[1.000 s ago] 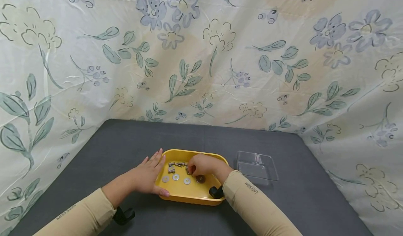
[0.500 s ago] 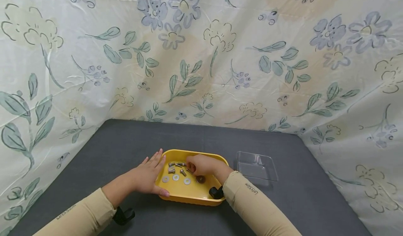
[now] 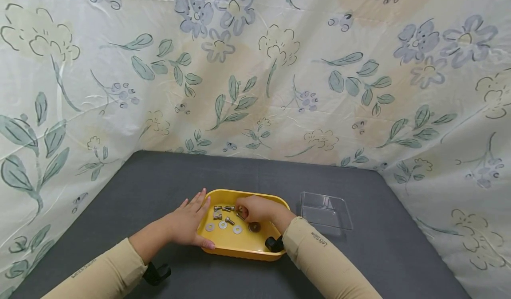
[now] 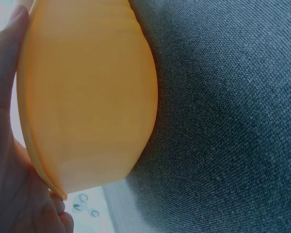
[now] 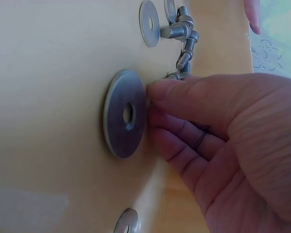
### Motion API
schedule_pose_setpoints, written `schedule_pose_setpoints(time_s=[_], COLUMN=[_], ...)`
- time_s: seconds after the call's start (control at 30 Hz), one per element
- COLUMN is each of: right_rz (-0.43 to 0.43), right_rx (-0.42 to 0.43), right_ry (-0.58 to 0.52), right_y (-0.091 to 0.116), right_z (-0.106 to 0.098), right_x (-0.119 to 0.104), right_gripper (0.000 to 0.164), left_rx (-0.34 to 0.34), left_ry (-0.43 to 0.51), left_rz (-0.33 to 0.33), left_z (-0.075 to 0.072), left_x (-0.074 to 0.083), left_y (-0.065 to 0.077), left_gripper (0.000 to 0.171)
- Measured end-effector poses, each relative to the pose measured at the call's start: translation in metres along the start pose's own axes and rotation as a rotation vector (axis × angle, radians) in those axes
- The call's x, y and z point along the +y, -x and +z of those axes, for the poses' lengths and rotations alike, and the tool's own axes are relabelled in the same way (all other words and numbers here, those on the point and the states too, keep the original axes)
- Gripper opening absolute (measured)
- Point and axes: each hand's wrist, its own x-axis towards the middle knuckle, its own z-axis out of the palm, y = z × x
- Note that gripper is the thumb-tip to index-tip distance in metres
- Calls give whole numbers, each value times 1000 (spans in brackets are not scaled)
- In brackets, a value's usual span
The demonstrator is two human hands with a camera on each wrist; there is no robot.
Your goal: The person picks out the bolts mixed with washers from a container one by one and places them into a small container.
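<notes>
Evidently it's fiddly bolt work in the yellow tray (image 3: 243,252), which stands on the dark table (image 3: 223,170) w/ the hardware lying inside. Left hand (image 3: 185,223) has its fingers straight and spread along the tray's left end, thumb over the near corner, prob. steadying it. Right hand (image 3: 259,208) is down among the bolts, fingers curled, tips together; can't tell if one's pinched there, b/c the hand hides it. To do it well, IMO: left stays braced so the tray doesn't skid, right takes one bolt at a time by the shank, approx. mid-length, and lifts a bit before shifting it, since dragging could knock the flat washers (image 3: 222,224) or the loose bolt (image 3: 229,220) near them. Head view gets the whole layout, incl. the clear box (image 3: 324,209) off to the right, which neither wrist view has. Right wrist view shows the big washer (image 5: 117,114) right by the fingertips, hole and all; from above it's more or less a dark disc. Left wrist view has no bolts, just the tray's outer wall meeting the table.
</notes>
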Motion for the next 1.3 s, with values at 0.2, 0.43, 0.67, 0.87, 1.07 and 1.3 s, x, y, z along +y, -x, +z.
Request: schedule_pose_setpoints(time_s=[0.2, 0.43, 0.67, 0.87, 1.07, 1.3], right_rz=[-32, -21, -1, -4, -24, -64], right_rx=[-10, -25, -24, -5, 32, 58], right_ry=[3, 5, -22, -91, -122, -174], right_y=[0, 0, 1, 2, 2, 7], right_z=[0, 1, 0, -5, -10, -21], right_x=[1, 0, 2, 2, 4, 0], right_gripper=[29, 21, 18, 20, 19, 19], left_rx=[0, -4, -4, 3, 3, 13], left_ry=[12, 16, 24, 23, 12, 8], left_rz=[2, 3, 0, 3, 9, 16], left_z=[-2, -1, 0, -1, -2, 0], left_x=[1, 0, 0, 1, 1, 0], left_y=[1, 1, 0, 1, 1, 0], left_gripper=[128, 129, 129, 129, 130, 131])
